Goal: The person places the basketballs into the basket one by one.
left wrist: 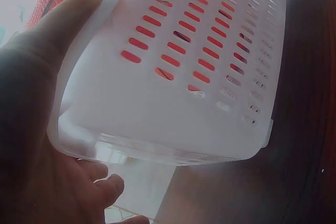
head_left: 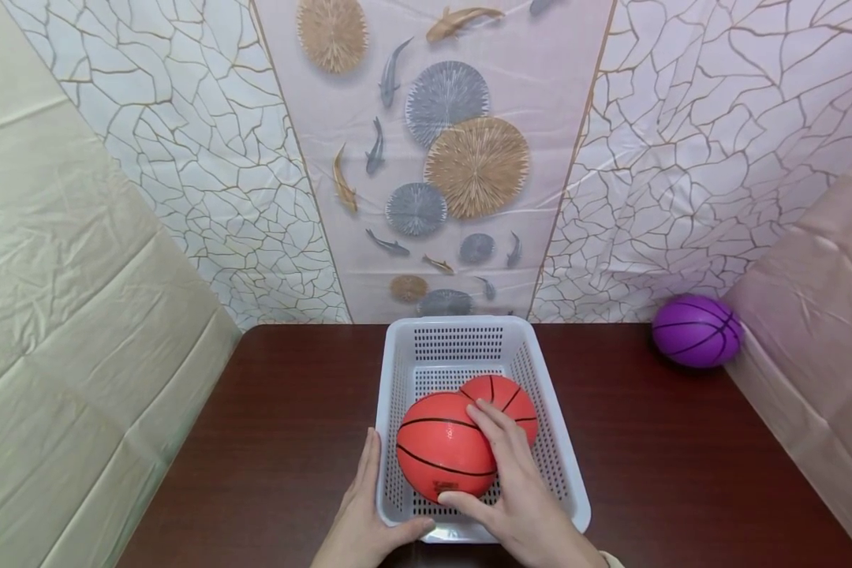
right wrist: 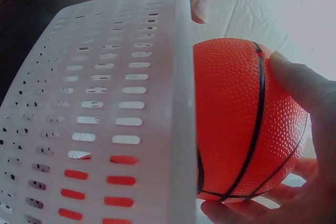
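A white perforated plastic basket [head_left: 573, 493] stands on the dark table with two red toy basketballs in it. My left hand [head_left: 365, 509] grips its near left corner, thumb over the front rim and fingers along the outer left side. With thumb and spread fingers, my right hand [head_left: 521, 497] holds the nearer red basketball [head_left: 436, 442] from its right side. Behind it and to the right, the other red basketball [head_left: 507, 394] is partly covered by that ball and my fingers. The right wrist view shows the held basketball [right wrist: 231, 103] standing above the basket's rim.
A purple basketball [head_left: 696, 331] lies at the table's far right corner, against the cloth side wall [head_left: 809, 355]. The dark wooden table [head_left: 277, 442] extends on both sides of the basket. Patterned cloth [head_left: 610, 205] hangs behind its back edge.
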